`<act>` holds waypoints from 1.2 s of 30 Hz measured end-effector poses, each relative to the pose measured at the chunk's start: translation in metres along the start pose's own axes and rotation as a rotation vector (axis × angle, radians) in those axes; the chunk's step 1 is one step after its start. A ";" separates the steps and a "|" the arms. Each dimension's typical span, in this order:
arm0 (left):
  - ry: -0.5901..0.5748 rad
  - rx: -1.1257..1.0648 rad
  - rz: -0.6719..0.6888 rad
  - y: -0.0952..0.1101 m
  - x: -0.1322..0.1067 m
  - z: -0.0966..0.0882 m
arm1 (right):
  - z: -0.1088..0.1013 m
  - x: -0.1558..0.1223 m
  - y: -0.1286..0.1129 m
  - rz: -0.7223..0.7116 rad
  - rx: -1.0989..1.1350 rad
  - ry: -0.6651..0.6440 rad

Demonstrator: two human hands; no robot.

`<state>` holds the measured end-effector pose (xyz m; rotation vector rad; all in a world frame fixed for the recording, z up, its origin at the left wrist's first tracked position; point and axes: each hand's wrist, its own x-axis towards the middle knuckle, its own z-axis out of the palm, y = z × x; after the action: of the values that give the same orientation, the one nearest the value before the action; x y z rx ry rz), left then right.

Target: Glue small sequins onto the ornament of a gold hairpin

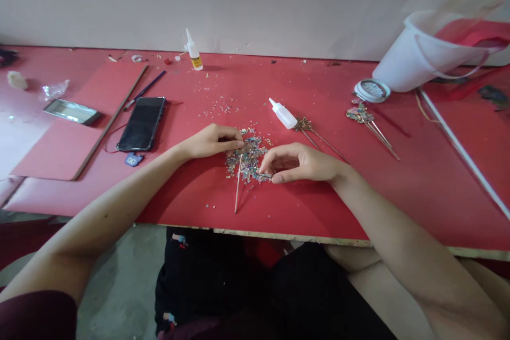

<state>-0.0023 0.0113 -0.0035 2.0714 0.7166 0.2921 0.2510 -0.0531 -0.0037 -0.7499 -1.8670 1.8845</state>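
Observation:
A pile of small shiny multicoloured chips point(255, 159) lies on the red table before me. At its left side my left hand point(217, 142) is closed, fingertips pinching the head of a metal hairpin point(238, 186). The pin's thin prong points toward the table's front edge, and its head is mostly hidden by my fingers and the chips. On the pile's right side, my right hand point(297, 163) is closed in a pinch. A small dark thin thing point(264, 175) shows at its fingertips, too small to name.
Behind my right hand lies a white glue bottle point(284, 115) against another hairpin point(305, 124). A decorated hairpin point(360, 113), a round lid point(372, 90) and a white bucket point(418, 53) are at right. A phone point(142, 124), a brush point(145, 90) and a standing glue bottle point(194, 52) lie leftward.

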 end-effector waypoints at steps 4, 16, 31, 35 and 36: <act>-0.002 0.006 0.000 0.001 0.000 0.000 | -0.001 0.000 0.001 -0.004 -0.031 0.027; -0.001 -0.005 0.011 -0.003 0.001 0.001 | -0.002 0.001 0.005 -0.021 -0.053 0.097; 0.008 0.040 0.024 -0.001 0.000 0.000 | -0.003 -0.001 0.004 -0.003 -0.009 0.063; 0.004 0.050 0.024 -0.002 0.000 0.000 | -0.002 -0.001 0.003 -0.002 -0.023 0.058; 0.004 0.055 0.025 -0.002 0.000 0.000 | -0.002 0.000 0.003 0.001 -0.031 0.056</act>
<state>-0.0031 0.0123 -0.0049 2.1335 0.7085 0.2942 0.2531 -0.0516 -0.0066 -0.8053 -1.8654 1.8202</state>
